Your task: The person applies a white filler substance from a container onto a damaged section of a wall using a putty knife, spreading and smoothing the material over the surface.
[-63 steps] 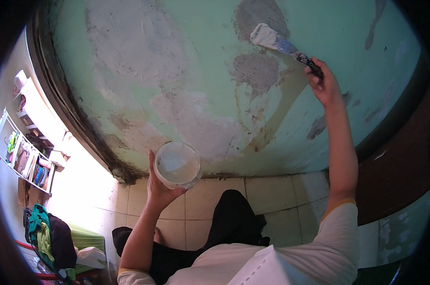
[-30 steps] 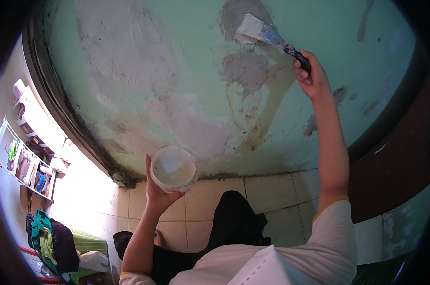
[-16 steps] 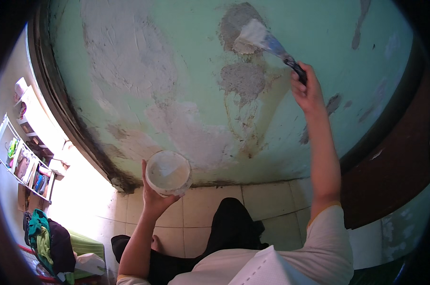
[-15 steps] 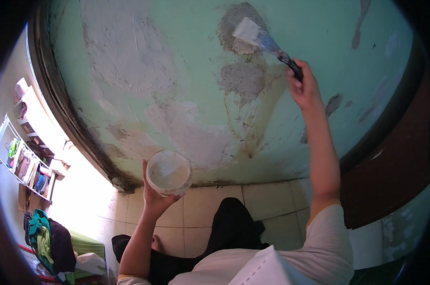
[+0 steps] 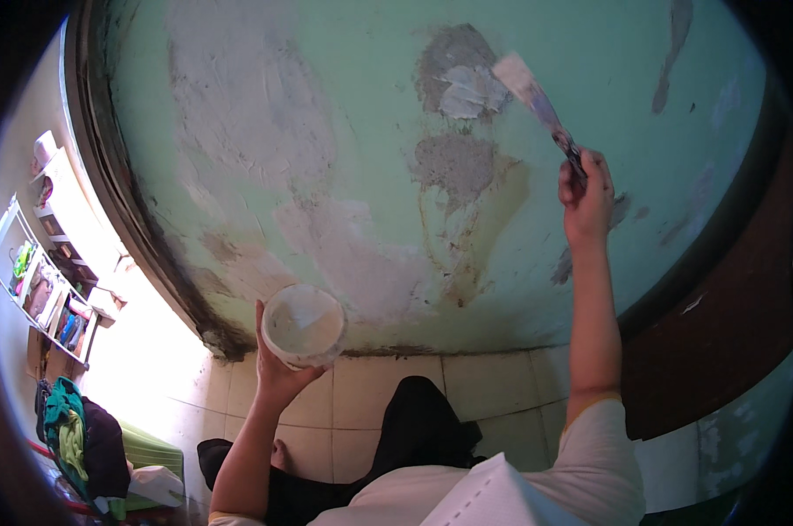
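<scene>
My right hand (image 5: 587, 197) is closed round the dark handle of a putty knife (image 5: 537, 103). Its wide blade, coated with white filler, points up and left beside a grey bare patch (image 5: 436, 66) on the green wall (image 5: 370, 114). Fresh white filler (image 5: 472, 92) lies on that patch, just left of the blade. Low on the left, my left hand (image 5: 278, 373) grips a round white tub (image 5: 304, 324) from below and the side. Pale filler shows inside the tub. A second grey patch (image 5: 456, 167) with brownish stains under it lies below the first.
Pale filled areas (image 5: 247, 96) cover the wall's left part. A dark frame (image 5: 116, 193) edges the wall at left, with a shelf rack (image 5: 50, 294) and hanging clothes (image 5: 81, 430) beyond. Brown panel (image 5: 721, 316) stands at right; tiled floor (image 5: 361, 390) lies below.
The putty knife has moved right and down, off the upper grey patch, with my right hand lowering. White filler now shows spread there. My left hand still holds the tub.
</scene>
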Demonstrator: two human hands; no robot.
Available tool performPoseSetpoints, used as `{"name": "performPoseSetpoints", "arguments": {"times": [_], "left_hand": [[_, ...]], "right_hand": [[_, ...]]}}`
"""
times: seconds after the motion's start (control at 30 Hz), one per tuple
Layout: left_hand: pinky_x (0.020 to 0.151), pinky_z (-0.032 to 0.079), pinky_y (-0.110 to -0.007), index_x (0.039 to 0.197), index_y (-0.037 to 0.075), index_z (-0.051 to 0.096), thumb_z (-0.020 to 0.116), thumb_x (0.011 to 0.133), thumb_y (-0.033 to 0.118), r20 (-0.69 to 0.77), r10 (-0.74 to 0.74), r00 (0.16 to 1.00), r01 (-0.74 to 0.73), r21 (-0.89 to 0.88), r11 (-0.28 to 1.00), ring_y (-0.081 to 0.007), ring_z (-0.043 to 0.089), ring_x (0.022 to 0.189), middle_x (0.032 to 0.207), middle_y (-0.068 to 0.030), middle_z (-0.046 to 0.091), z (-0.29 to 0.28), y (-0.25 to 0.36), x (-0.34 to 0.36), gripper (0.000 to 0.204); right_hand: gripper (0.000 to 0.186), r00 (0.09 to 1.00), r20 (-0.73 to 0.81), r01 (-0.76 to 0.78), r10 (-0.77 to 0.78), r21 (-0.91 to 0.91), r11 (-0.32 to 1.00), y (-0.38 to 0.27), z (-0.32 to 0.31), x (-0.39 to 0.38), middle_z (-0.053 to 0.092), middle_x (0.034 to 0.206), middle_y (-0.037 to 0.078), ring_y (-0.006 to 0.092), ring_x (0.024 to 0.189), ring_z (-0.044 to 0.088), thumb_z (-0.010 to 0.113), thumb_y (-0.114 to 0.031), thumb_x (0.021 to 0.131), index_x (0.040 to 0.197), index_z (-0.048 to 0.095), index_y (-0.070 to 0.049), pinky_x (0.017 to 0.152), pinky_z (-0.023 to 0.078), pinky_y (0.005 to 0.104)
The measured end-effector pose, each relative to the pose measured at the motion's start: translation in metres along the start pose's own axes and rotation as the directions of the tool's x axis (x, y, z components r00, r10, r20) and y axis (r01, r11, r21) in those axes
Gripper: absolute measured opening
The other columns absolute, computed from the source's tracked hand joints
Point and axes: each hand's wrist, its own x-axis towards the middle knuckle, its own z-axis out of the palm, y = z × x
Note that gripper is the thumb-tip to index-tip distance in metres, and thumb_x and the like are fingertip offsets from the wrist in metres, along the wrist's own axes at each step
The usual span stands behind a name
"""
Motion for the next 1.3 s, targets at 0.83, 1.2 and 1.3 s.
{"name": "performPoseSetpoints", "arguments": {"times": [0.83,1.2,1.3], "left_hand": [[0.113,0.042,-0.043,0.161,0.005,-0.005,0.098,0.056,0.027,0.023,-0.047,0.999,0.045,0.07,0.997,-0.0311,0.05,0.136,0.15,-0.0199,0.044,0.002,0.004,-0.006,0.148],[0.113,0.042,-0.043,0.162,0.006,-0.005,0.097,0.057,0.026,0.027,-0.014,1.0,0.013,0.019,1.0,-0.0304,0.051,0.135,0.149,-0.0191,0.045,0.004,0.012,-0.006,0.147],[0.113,0.042,-0.043,0.162,0.006,-0.004,0.097,0.058,0.026,0.017,-0.027,0.999,0.025,0.11,0.994,-0.0304,0.051,0.134,0.148,-0.0189,0.045,0.001,0.003,-0.007,0.146]], "right_hand": [[0.039,0.6,0.479,0.708,-0.641,-0.691,0.147,0.031,0.034,0.024,0.057,0.09,0.007,0.0254,0.083,0.055,0.062,-0.006,0.098,0.135,0.063,-0.015,0.073,0.048,0.0369],[0.04,0.75,0.321,0.561,-0.578,-0.772,0.298,0.071,-0.016,-0.048,0.058,0.092,0.007,0.0252,0.084,0.055,0.062,-0.005,0.097,0.136,0.062,-0.014,0.072,0.048,0.037],[0.041,0.738,0.296,0.578,-0.606,-0.74,0.342,0.077,0.009,-0.051,0.058,0.093,0.007,0.0249,0.085,0.055,0.062,-0.004,0.098,0.138,0.061,-0.014,0.073,0.048,0.0374]]}}
